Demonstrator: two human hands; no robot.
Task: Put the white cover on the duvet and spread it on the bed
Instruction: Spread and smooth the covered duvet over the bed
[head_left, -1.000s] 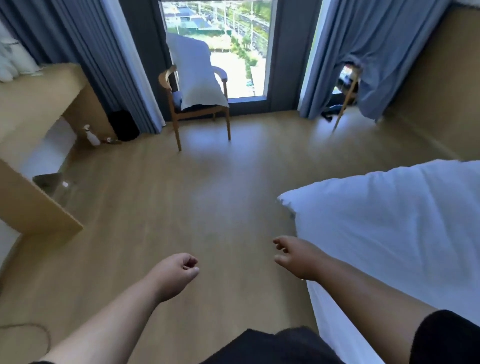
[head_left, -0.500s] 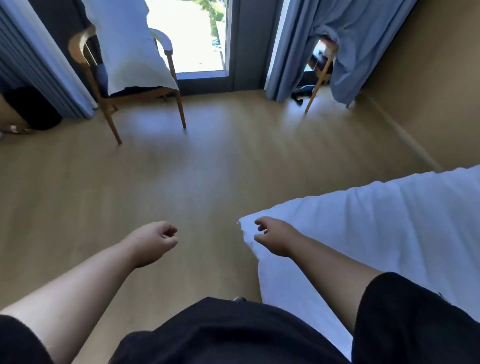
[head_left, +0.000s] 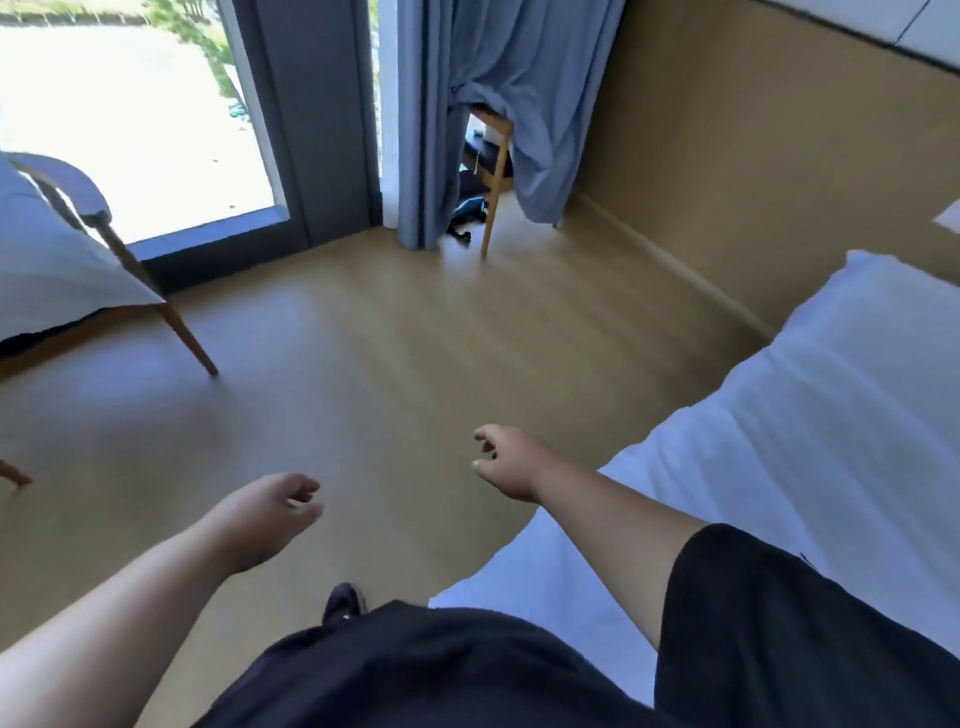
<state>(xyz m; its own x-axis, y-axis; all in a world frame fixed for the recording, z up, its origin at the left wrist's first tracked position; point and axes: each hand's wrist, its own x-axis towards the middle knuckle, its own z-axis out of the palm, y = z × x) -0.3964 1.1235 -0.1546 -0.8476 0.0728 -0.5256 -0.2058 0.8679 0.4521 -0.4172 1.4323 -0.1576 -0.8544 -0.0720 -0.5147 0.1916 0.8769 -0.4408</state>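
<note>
Two bare hands reach forward over a wooden floor, low in the frame. The left hand, lower centre-left, has loosely curled fingers and holds nothing. The right hand, just right of centre, is also loosely curled and empty; it hovers near the edge of the bed and is the nearer hand to it. White bedding fills the right of the frame, its long axis running from lower centre to upper right. Whether this is the duvet or only a sheet cannot be told. A white cloth, perhaps the cover, drapes a chair at far left, well apart from both hands. Behind are a bright window, a blue curtain and a tan wall.
</note>
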